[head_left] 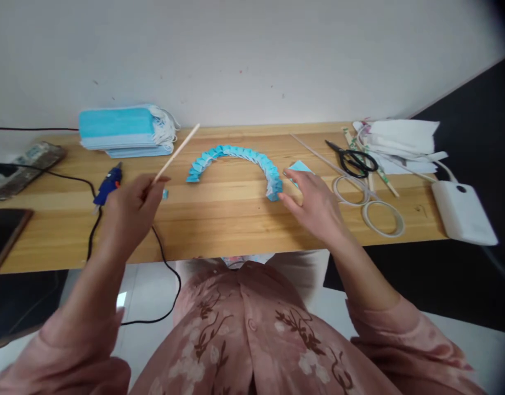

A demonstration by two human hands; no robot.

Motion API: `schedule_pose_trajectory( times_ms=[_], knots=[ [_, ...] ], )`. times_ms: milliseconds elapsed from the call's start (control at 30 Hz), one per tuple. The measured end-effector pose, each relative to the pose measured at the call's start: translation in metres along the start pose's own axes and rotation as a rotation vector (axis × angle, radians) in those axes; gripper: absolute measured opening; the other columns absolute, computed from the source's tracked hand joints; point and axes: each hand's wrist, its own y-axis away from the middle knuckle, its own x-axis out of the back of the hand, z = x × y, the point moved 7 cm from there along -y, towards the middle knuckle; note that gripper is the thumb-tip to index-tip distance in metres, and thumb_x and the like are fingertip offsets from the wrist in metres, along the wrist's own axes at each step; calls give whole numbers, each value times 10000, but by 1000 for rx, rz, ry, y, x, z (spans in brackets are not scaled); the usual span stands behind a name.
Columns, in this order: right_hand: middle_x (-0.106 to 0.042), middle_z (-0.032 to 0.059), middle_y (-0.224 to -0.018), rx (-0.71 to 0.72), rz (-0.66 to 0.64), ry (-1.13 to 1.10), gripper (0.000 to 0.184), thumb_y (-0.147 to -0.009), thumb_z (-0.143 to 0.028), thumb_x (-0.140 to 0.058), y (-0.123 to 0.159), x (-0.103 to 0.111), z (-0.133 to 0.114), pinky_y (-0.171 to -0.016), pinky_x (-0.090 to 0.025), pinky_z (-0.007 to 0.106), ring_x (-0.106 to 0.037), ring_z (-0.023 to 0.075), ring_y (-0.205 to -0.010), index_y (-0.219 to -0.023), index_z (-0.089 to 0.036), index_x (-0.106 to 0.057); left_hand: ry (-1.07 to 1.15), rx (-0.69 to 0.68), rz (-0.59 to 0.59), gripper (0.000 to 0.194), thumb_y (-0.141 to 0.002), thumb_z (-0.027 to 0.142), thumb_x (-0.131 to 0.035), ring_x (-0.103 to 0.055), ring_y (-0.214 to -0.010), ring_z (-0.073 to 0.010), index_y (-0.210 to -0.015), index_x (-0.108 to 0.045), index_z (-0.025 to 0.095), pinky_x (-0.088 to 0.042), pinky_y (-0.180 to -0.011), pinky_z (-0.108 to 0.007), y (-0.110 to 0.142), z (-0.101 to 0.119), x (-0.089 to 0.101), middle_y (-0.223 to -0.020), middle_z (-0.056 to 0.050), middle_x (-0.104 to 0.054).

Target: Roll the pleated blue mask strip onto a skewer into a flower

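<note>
A thin pale wooden stick (178, 152) is gripped in my left hand (131, 211), its free end pointing up and to the right above the table. In the middle lies an arched strip of pleated light-blue material (236, 152), curving from left to right. My right hand (312, 203) is open, thumb and fingers apart, right by the strip's right end; whether the thumb touches it I cannot tell. Partly under those fingers is a flat blue piece (299, 167). A tiny blue scrap (165, 194) sits beside my left hand.
A stack of blue face masks (118, 131) stands at the back left, near a blue glue gun (109, 185) with a black cord. To the right are black-handled scissors (355, 161), a roll of tape (382, 218) and a white box-shaped device (464, 213). A phone (5, 236) lies far left.
</note>
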Motion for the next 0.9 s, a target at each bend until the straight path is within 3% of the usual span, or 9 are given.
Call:
schedule_pose_trajectory(
  times_ms=[67,200,400,500,633,800,900],
  knots=[
    [-632,199,-1431,26,-28,35,530,-954,-323,-597,-11,-16,-2,-1116,-481,581,-585,376,-1331,-1455,-155,-551,-74,1,-25,309,-963,341,-557,-489,-621,-145,-1173,-750,223,-350,-644,-274,-26,-4,1,-632,46,-511],
    [-497,249,-1566,-12,-113,103,666,-932,-317,-595,-35,-48,-1,-1182,-418,617,-480,413,-1454,-1548,-114,-443,-246,-100,-237,429,-940,408,-588,-657,-944,-254,-1293,-722,205,-449,-794,-323,-74,-1,-35,-1050,-73,-756],
    [-393,317,-1632,-98,-229,270,751,-933,-317,-589,-62,-71,1,-1160,-407,652,-460,475,-1458,-1593,-48,-350,-331,-70,-339,658,-908,559,-621,-621,-1274,-347,-1460,-614,201,-481,-994,-374,-115,5,-96,-1434,-131,-667],
    [-411,332,-1612,-150,-286,337,761,-941,-309,-577,-67,-73,6,-1139,-434,612,-508,472,-1411,-1598,-10,-336,-329,-37,-384,702,-862,621,-646,-621,-1280,-339,-1430,-628,208,-486,-992,-361,-128,1,-114,-1428,-124,-674],
    [-505,290,-1554,-167,-322,329,744,-927,-329,-587,-70,-72,15,-1090,-485,583,-575,447,-1344,-1583,-52,-373,-337,-54,-448,679,-817,622,-676,-653,-1212,-335,-1351,-665,203,-502,-930,-364,-138,-4,-124,-1364,-134,-708],
    [-524,263,-1554,-119,-331,280,723,-897,-276,-584,-73,-71,20,-1104,-498,568,-578,417,-1366,-1567,-83,-392,-363,-40,-485,598,-801,555,-681,-692,-1101,-323,-1292,-675,213,-502,-849,-351,-128,-8,-115,-1253,-133,-750],
    [-520,229,-1573,-53,-346,246,724,-866,-224,-589,-70,-70,17,-1153,-480,524,-544,374,-1423,-1557,-101,-407,-380,-4,-537,615,-793,565,-677,-720,-969,-311,-1297,-664,212,-501,-814,-347,-111,-13,-103,-1071,-116,-786]
  ],
)
